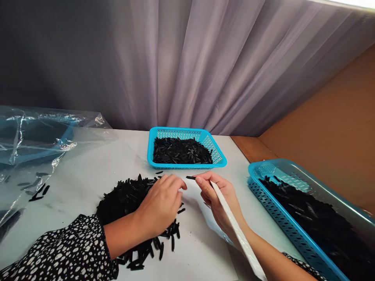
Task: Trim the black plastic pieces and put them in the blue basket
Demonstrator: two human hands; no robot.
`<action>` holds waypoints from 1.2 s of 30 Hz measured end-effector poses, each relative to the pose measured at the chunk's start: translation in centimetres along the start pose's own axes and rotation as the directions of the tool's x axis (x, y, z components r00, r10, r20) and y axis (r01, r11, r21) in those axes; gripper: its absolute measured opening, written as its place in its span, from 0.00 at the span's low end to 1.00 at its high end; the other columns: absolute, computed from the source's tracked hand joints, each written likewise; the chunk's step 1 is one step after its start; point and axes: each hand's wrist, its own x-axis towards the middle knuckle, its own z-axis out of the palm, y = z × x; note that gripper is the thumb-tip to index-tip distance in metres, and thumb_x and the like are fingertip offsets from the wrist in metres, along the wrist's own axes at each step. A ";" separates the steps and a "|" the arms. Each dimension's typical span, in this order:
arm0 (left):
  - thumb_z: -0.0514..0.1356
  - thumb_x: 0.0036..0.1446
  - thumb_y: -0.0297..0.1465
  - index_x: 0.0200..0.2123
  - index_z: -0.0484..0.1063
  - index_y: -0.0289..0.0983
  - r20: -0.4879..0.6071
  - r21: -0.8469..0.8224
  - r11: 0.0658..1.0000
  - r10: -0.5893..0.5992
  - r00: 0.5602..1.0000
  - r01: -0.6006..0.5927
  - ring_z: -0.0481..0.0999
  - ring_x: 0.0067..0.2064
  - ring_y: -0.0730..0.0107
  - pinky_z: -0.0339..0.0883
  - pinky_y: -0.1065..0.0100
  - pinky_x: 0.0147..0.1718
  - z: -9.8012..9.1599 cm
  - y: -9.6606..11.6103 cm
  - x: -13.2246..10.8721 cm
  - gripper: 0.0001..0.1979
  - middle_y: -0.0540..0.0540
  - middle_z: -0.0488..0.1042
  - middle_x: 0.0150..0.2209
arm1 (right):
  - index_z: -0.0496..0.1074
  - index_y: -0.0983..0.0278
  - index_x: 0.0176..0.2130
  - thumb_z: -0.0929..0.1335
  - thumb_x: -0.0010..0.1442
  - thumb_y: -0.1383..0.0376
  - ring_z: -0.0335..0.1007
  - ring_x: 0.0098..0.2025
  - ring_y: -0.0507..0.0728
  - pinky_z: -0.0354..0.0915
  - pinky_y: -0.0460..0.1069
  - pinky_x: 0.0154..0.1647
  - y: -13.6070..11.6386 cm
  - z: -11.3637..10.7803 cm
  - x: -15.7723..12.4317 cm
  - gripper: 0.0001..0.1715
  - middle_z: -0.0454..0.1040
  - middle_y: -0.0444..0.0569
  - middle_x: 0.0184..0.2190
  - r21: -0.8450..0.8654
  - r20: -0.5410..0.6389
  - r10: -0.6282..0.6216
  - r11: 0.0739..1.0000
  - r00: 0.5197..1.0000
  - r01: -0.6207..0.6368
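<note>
My right hand [221, 195] is closed, with a short black strip [190, 177] pinched at the tips of its thumb and forefinger. A long white stick-like piece [234, 226], which looks wrapped, also lies in this hand and slants back over the wrist; its working end is hidden. My left hand [164, 201] is curled just left of the strip, fingers bent in, fingertips mostly hidden. Beneath and beside it spreads a heap of similar black strips [125, 199] on the white tabletop [202, 249].
A blue perforated basket [187, 166] holding black pieces stands at the back. To the right, a larger blue basket [281, 216] of black pieces sits beside a brown panel [331, 117]. Clear plastic sheeting [58, 144] covers the left side, and a grey curtain [187, 66] hangs behind.
</note>
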 end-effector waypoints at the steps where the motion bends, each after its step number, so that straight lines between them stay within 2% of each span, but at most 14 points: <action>1: 0.55 0.64 0.29 0.39 0.69 0.38 0.091 0.169 0.984 0.042 0.995 -0.057 0.71 0.46 0.53 0.64 0.52 0.46 0.0 0.2 -0.2 0.03 0.42 0.74 0.43 | 0.73 0.63 0.29 0.74 0.54 0.50 0.39 0.19 0.48 0.40 0.46 0.19 -0.1 0.0 0.0 0.20 0.49 0.34 0.16 0.022 0.005 0.005 1.000 1.000 -0.006; 3: 0.65 0.58 0.37 0.41 0.71 0.35 0.195 0.387 0.917 0.022 0.981 -0.097 0.71 0.47 0.46 0.66 0.49 0.44 0.2 0.5 -0.5 0.13 0.37 0.73 0.45 | 0.71 0.63 0.28 0.74 0.54 0.50 0.38 0.20 0.47 0.40 0.46 0.20 -0.3 0.0 -0.2 0.20 0.49 0.34 0.16 0.058 0.016 0.016 0.998 1.000 -0.017; 5: 0.69 0.53 0.39 0.42 0.72 0.32 0.228 0.490 0.865 -0.005 0.974 -0.110 0.71 0.46 0.44 0.67 0.50 0.42 0.6 0.5 -0.7 0.19 0.35 0.73 0.44 | 0.70 0.63 0.28 0.75 0.54 0.51 0.37 0.20 0.47 0.40 0.46 0.20 -0.6 0.2 -0.3 0.20 0.49 0.34 0.16 0.094 0.022 0.032 0.995 0.999 -0.034; 10: 0.63 0.59 0.26 0.39 0.70 0.36 0.238 0.547 0.815 0.067 0.969 -0.191 0.73 0.43 0.53 0.67 0.58 0.38 1.5 -0.6 -0.8 0.06 0.40 0.73 0.41 | 0.69 0.64 0.27 0.76 0.52 0.52 0.34 0.20 0.46 0.38 0.45 0.19 -1.6 0.5 -0.8 0.21 0.48 0.33 0.17 0.214 0.067 0.083 0.972 0.994 -0.096; 12: 0.60 0.60 0.23 0.39 0.69 0.36 0.270 0.526 0.823 0.079 0.960 -0.216 0.73 0.42 0.54 0.67 0.59 0.38 1.6 -0.8 -0.8 0.05 0.41 0.74 0.39 | 0.69 0.64 0.26 0.76 0.52 0.53 0.33 0.20 0.46 0.38 0.45 0.18 -1.9 0.6 -0.9 0.21 0.48 0.32 0.16 0.249 0.076 0.102 0.961 0.992 -0.118; 15: 0.55 0.62 0.20 0.37 0.66 0.37 0.339 0.457 0.858 0.078 0.938 -0.236 0.73 0.40 0.56 0.66 0.60 0.37 1.3 -0.7 -0.7 0.07 0.43 0.74 0.35 | 0.68 0.64 0.25 0.77 0.51 0.54 0.33 0.20 0.46 0.38 0.44 0.18 -2.1 0.7 -1.0 0.21 0.47 0.32 0.16 0.291 0.092 0.135 0.944 0.987 -0.156; 17: 0.51 0.62 0.19 0.34 0.63 0.39 0.341 0.382 0.906 0.047 0.939 -0.184 0.72 0.37 0.59 0.64 0.62 0.36 0.9 -0.4 -0.6 0.09 0.45 0.73 0.34 | 0.68 0.63 0.25 0.77 0.51 0.54 0.32 0.20 0.46 0.37 0.44 0.18 -2.2 0.7 -1.0 0.20 0.46 0.32 0.17 0.316 0.104 0.150 0.932 0.983 -0.176; 20: 0.49 0.63 0.21 0.33 0.57 0.41 0.237 0.135 0.990 0.013 0.972 -0.046 0.69 0.34 0.65 0.62 0.65 0.34 0.3 -0.3 -0.2 0.09 0.49 0.69 0.32 | 0.68 0.63 0.25 0.77 0.51 0.55 0.32 0.20 0.46 0.38 0.44 0.18 -2.1 0.7 -0.9 0.20 0.46 0.33 0.17 0.349 0.121 0.161 0.917 0.980 -0.194; 23: 0.49 0.64 0.26 0.33 0.55 0.41 0.075 -0.187 0.980 -0.054 0.996 0.067 0.63 0.30 0.70 0.58 0.67 0.32 0.0 -0.6 0.6 0.07 0.53 0.63 0.29 | 0.67 0.63 0.24 0.77 0.51 0.55 0.33 0.20 0.47 0.38 0.43 0.17 -1.9 0.6 -0.7 0.20 0.46 0.33 0.17 0.365 0.132 0.172 0.907 0.976 -0.209; 24: 0.49 0.64 0.29 0.33 0.54 0.41 0.056 -0.293 0.949 -0.104 0.993 0.116 0.61 0.28 0.71 0.56 0.68 0.30 -0.1 -0.7 0.9 0.06 0.54 0.61 0.27 | 0.67 0.63 0.24 0.77 0.51 0.55 0.33 0.20 0.46 0.38 0.43 0.17 -1.8 0.6 -0.7 0.21 0.46 0.33 0.17 0.363 0.131 0.175 0.907 0.976 -0.212; 26: 0.48 0.65 0.32 0.32 0.55 0.41 0.095 -0.505 0.833 -0.207 0.974 0.226 0.56 0.25 0.73 0.51 0.69 0.26 -0.1 -0.9 1.3 0.07 0.56 0.60 0.25 | 0.67 0.63 0.24 0.77 0.51 0.55 0.33 0.20 0.46 0.38 0.43 0.17 -1.8 0.7 -0.7 0.21 0.46 0.33 0.17 0.354 0.129 0.179 0.911 0.975 -0.214; 29: 0.47 0.65 0.33 0.34 0.55 0.41 0.219 -0.732 0.592 -0.265 0.939 0.337 0.53 0.22 0.77 0.47 0.69 0.25 -0.2 -0.6 1.7 0.06 0.55 0.67 0.26 | 0.67 0.64 0.24 0.76 0.52 0.56 0.33 0.20 0.46 0.39 0.42 0.17 -1.6 0.7 -0.7 0.20 0.47 0.33 0.17 0.348 0.121 0.177 0.914 0.977 -0.208; 32: 0.52 0.64 0.33 0.36 0.58 0.39 0.288 -0.822 0.431 -0.249 0.925 0.372 0.52 0.21 0.80 0.44 0.70 0.24 -0.7 -0.2 1.7 0.05 0.53 0.72 0.28 | 0.68 0.63 0.26 0.74 0.52 0.58 0.38 0.18 0.45 0.39 0.42 0.16 -1.5 0.5 -0.5 0.15 0.55 0.35 0.16 0.379 0.131 0.171 0.902 0.977 -0.209; 36: 0.55 0.62 0.32 0.39 0.62 0.37 0.311 -0.858 0.335 -0.265 0.912 0.390 0.54 0.22 0.81 0.42 0.69 0.23 -1.1 0.1 1.7 0.05 0.51 0.73 0.30 | 0.66 0.62 0.25 0.70 0.53 0.58 0.42 0.17 0.46 0.36 0.43 0.14 -1.2 0.3 0.0 0.13 0.67 0.40 0.20 0.413 0.158 0.198 0.877 0.967 -0.247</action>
